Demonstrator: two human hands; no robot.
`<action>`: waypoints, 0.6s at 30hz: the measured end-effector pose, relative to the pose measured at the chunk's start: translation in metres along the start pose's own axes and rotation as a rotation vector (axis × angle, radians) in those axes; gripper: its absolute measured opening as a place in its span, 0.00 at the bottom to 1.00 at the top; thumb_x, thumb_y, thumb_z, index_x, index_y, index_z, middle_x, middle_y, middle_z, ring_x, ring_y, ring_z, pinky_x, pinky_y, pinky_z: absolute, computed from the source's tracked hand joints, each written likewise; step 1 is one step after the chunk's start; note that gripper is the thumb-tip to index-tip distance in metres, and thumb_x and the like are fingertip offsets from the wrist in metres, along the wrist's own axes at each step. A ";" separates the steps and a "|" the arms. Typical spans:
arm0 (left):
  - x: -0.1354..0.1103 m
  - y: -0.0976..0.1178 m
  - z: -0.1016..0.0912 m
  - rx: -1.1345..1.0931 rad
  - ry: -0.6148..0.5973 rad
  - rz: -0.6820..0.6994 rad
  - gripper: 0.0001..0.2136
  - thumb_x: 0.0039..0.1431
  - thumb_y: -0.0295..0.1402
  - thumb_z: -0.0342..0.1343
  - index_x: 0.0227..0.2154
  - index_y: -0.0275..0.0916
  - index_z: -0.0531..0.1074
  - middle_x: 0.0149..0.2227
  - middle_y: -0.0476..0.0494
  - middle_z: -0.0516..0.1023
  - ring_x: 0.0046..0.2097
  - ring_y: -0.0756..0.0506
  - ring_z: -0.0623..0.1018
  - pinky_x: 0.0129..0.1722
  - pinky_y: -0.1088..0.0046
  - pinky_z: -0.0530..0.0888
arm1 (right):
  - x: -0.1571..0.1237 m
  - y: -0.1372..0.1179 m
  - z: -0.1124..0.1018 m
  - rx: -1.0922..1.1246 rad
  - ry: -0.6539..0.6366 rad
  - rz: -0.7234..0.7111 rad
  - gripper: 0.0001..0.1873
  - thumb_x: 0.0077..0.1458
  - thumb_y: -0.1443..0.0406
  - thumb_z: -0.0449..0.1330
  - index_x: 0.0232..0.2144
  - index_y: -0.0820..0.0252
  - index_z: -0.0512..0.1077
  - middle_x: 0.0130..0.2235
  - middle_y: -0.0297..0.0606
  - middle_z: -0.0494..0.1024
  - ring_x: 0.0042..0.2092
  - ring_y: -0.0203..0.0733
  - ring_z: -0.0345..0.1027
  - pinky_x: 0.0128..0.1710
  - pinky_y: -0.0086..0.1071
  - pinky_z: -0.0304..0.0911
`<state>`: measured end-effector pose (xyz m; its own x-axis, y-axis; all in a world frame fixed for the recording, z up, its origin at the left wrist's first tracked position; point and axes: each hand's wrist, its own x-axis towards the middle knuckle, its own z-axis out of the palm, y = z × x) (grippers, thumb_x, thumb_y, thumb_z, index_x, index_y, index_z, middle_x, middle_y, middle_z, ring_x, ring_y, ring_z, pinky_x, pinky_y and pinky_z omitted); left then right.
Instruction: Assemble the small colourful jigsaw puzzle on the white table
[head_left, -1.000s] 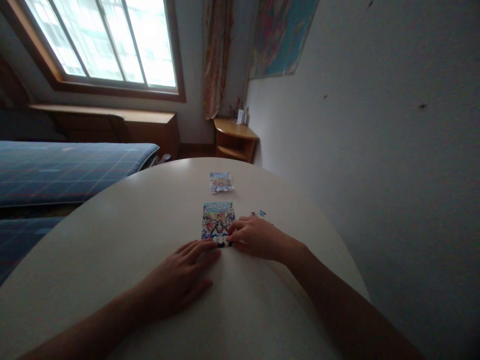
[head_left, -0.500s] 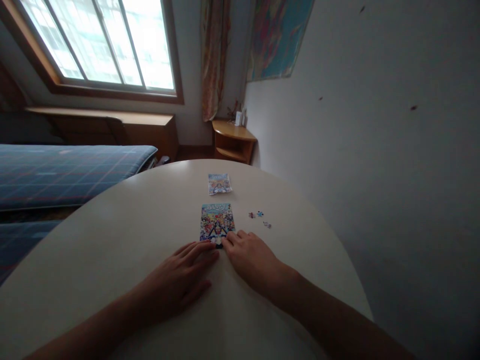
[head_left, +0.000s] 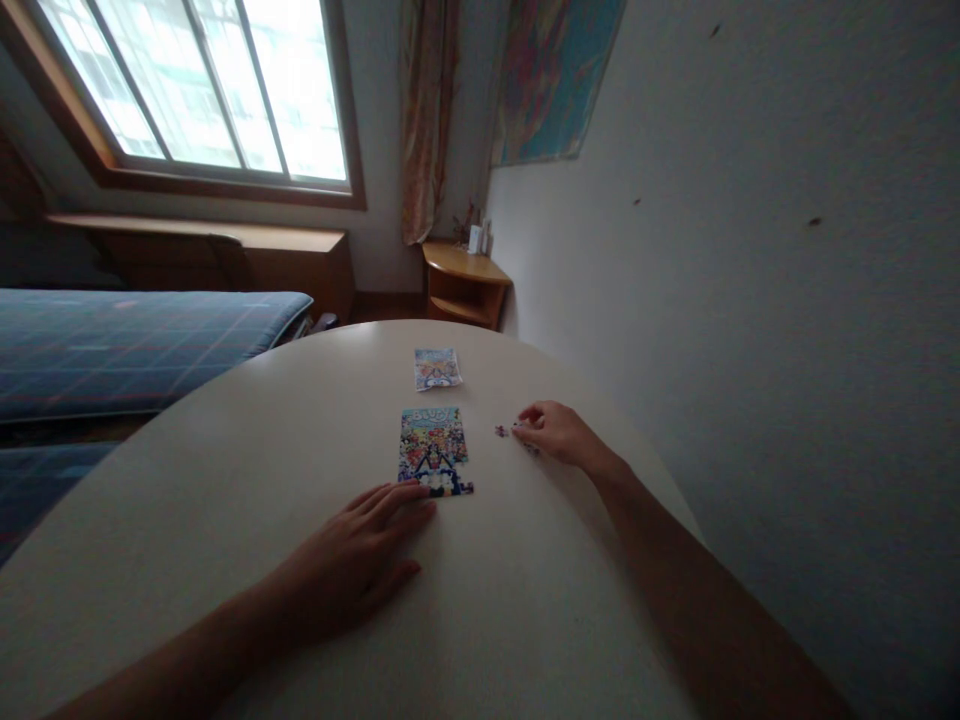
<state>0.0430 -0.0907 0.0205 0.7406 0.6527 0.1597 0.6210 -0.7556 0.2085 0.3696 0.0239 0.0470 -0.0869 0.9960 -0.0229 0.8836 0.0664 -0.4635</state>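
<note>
A colourful jigsaw puzzle (head_left: pixel 433 440) lies on the white table (head_left: pixel 300 420), with gaps along its lower right edge. My left hand (head_left: pixel 367 545) rests flat with fingers stretched out, its fingertips on the puzzle's lower left edge. To the right of the puzzle, my right hand (head_left: pixel 559 435) is closed in a pinch over a small puzzle piece (head_left: pixel 515 427), mostly hidden by the fingertips. Another loose piece (head_left: pixel 501 431) lies just left of those fingertips. A further piece is partly covered beneath the right hand.
Behind the puzzle lies a printed picture sheet (head_left: pixel 437 369) with a similar design. The round table's right edge runs close to the white wall (head_left: pixel 750 350). A bed with a plaid mattress (head_left: pixel 150 345) stands at the left, and a corner shelf (head_left: pixel 469 262) stands beyond the table.
My right hand has left the puzzle's lower right edge and moved right and away from me to the loose pieces. My left hand has stayed in place.
</note>
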 end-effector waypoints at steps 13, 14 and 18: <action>0.000 0.000 0.000 -0.006 0.017 0.003 0.24 0.67 0.37 0.49 0.64 0.44 0.58 0.64 0.39 0.62 0.62 0.37 0.67 0.61 0.53 0.69 | 0.001 -0.003 0.002 0.029 -0.123 -0.130 0.08 0.51 0.67 0.64 0.35 0.63 0.80 0.40 0.44 0.77 0.37 0.40 0.69 0.36 0.29 0.61; 0.000 0.000 0.000 -0.004 0.018 0.005 0.24 0.67 0.37 0.49 0.64 0.44 0.58 0.64 0.39 0.62 0.62 0.37 0.67 0.61 0.53 0.69 | 0.000 -0.004 0.002 0.030 -0.120 -0.126 0.10 0.50 0.67 0.64 0.37 0.64 0.79 0.40 0.45 0.77 0.38 0.40 0.69 0.37 0.30 0.61; 0.000 0.000 -0.001 -0.001 0.019 0.007 0.24 0.66 0.36 0.50 0.63 0.43 0.59 0.64 0.38 0.62 0.61 0.37 0.67 0.60 0.53 0.69 | -0.002 -0.004 0.002 0.038 -0.121 -0.093 0.18 0.51 0.65 0.65 0.44 0.67 0.77 0.41 0.48 0.77 0.39 0.42 0.70 0.37 0.31 0.63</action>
<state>0.0430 -0.0907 0.0214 0.7400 0.6483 0.1790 0.6156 -0.7601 0.2082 0.3657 0.0219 0.0472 -0.2239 0.9710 -0.0837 0.8513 0.1531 -0.5018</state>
